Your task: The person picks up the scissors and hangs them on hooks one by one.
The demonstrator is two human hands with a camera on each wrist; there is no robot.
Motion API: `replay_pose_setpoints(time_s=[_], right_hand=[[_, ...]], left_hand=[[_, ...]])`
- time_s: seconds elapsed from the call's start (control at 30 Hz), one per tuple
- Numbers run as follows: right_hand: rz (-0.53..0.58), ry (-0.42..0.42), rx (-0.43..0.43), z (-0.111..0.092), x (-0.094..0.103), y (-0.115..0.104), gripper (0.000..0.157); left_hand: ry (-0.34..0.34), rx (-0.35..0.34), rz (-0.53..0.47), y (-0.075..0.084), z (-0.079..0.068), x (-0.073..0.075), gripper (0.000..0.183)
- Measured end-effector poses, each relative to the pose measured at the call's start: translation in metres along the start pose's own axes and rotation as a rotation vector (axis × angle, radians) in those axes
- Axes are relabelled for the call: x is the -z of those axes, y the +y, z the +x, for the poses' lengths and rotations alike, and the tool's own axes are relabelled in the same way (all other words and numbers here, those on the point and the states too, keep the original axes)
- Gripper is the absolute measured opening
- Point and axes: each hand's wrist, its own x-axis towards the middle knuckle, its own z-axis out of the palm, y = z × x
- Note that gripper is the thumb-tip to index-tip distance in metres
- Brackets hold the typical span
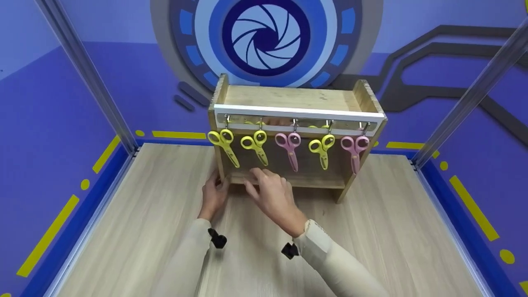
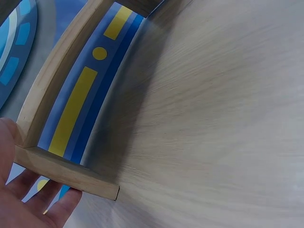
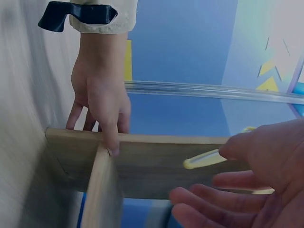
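Observation:
A wooden rack (image 1: 284,97) stands on the table, with a white hook rail (image 1: 297,112) across its upper front. Three yellow scissors (image 1: 256,143) and two pink scissors (image 1: 291,144) hang from its metal hooks. Low on the rack's left side panel (image 3: 156,164), my left hand (image 1: 213,196) grips the board near the bottom shelf, thumb inside and fingers outside. My right hand (image 1: 272,192) hovers before the lower opening, fingers loosely bent and holding nothing. In the right wrist view the tip of one yellow pair (image 3: 204,159) shows beside that hand.
The rack stands on a pale wood-grain table (image 1: 165,247). Behind it rises a blue wall panel (image 1: 123,82) with a round printed emblem. Metal posts (image 1: 88,74) stand at the corners. A black clip (image 1: 218,239) hangs at each sleeve's cuff.

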Motion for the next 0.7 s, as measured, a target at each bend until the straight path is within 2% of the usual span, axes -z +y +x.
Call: replay_pose_setpoints(time_s=[0.37,0.53,0.7], right_hand=[[-0.025,-0.168,0.104,-0.029,0.017,0.017,0.037],[-0.001,-0.227,0.137,-0.042,0.02,0.028,0.046],[0.01,-0.263,0.202,-0.056,0.02,0.043,0.055]], left_hand=[[-0.015,0.023,-0.046,-0.005,-0.001,0.008,0.051],[-0.009,0.021,-0.03,-0.005,-0.002,0.013,0.052],[0.026,-0.018,0.029,-0.003,-0.005,0.018,0.046]])
